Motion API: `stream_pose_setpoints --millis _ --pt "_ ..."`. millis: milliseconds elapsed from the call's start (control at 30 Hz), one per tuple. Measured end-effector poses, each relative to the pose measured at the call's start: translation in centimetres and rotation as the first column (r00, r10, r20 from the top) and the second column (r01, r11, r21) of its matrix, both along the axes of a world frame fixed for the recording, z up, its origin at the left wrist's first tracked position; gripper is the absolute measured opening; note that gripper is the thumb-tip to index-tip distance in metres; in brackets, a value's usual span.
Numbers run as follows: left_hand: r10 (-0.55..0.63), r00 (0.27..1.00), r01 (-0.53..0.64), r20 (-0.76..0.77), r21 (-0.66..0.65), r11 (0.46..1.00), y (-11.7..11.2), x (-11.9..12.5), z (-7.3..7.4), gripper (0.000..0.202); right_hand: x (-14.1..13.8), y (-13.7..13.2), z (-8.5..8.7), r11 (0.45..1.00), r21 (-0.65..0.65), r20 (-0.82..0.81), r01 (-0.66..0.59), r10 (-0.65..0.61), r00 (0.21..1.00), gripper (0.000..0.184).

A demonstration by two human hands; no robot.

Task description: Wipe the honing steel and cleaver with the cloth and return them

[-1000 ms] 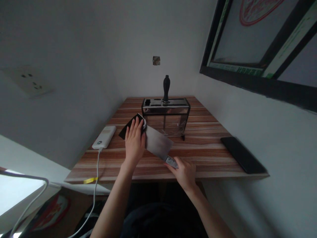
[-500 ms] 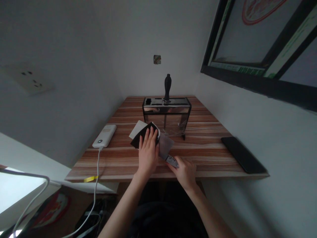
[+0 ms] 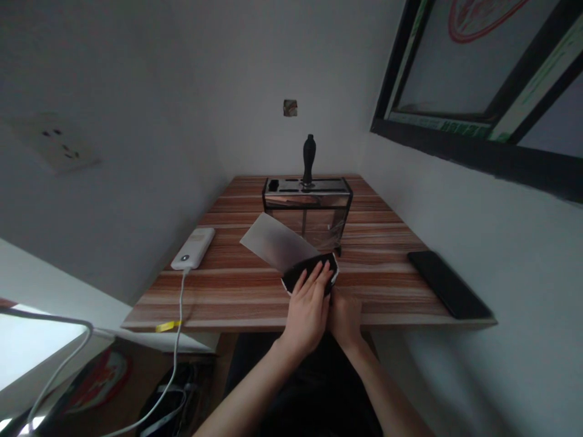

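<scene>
A broad steel cleaver [image 3: 276, 244] lies slanted over the wooden table [image 3: 237, 285], blade pointing up and left. My left hand [image 3: 308, 309] presses a black-and-white cloth [image 3: 310, 267] against the blade's near end, by the handle, with the fingers laid flat on the cloth. My right hand [image 3: 345, 318] sits just behind and to the right, closed round the cleaver's handle, which is mostly hidden by both hands. Beyond the blade stands a metal knife rack [image 3: 306, 206] with one black knife handle [image 3: 308, 156] sticking up from it.
A white power bank [image 3: 193, 248] lies at the left with a white cable [image 3: 177, 340] trailing off the table's front edge. A black phone [image 3: 449, 283] lies near the right wall. Walls close in on the left, back and right.
My left hand has slid the cloth down the cleaver blade from its far tip toward the handle end, uncovering the blade. My right hand has stayed at the handle.
</scene>
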State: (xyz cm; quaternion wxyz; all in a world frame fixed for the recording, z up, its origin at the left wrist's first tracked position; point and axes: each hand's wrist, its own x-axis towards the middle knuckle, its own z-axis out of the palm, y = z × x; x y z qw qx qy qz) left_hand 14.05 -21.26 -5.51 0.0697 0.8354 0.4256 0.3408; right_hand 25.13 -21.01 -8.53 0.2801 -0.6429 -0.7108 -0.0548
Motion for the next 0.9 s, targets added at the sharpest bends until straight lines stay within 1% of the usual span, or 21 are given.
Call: stream_pose_setpoints --millis 167,333,500,667,833,900 --pt "-0.058 0.997 0.059 0.042 -0.015 0.998 -0.3 -0.5 0.0 0.047 0.0 0.0 -0.4 0.999 0.019 0.006 -0.027 0.027 1.0 0.018" --pt "-0.061 0.998 0.062 -0.032 0.011 0.998 -0.2 -0.6 -0.6 0.049 0.2 0.0 -0.6 0.999 0.043 0.019 -0.032 0.031 0.999 0.021" --pt "-0.007 0.998 0.009 -0.068 0.036 0.999 -0.1 -0.3 -0.1 0.049 0.2 -0.1 -0.5 0.994 0.089 -0.01 -0.057 0.058 0.998 0.02" --pt "0.088 0.991 -0.081 -0.096 0.076 0.994 0.4 -0.3 0.5 0.049 0.0 -0.1 -0.3 0.992 0.119 -0.018 -0.051 0.053 0.998 0.022" --pt "0.172 0.978 -0.158 -0.121 0.12 0.98 1.4 -1.1 1.2 0.049 -0.1 -0.1 0.0 0.988 0.138 -0.046 -0.07 0.077 0.996 0.012" --pt "0.198 0.973 -0.18 -0.122 0.14 0.974 1.9 -1.7 1.5 0.049 -0.1 -0.2 0.1 0.988 0.133 -0.051 -0.077 0.084 0.995 0.014"
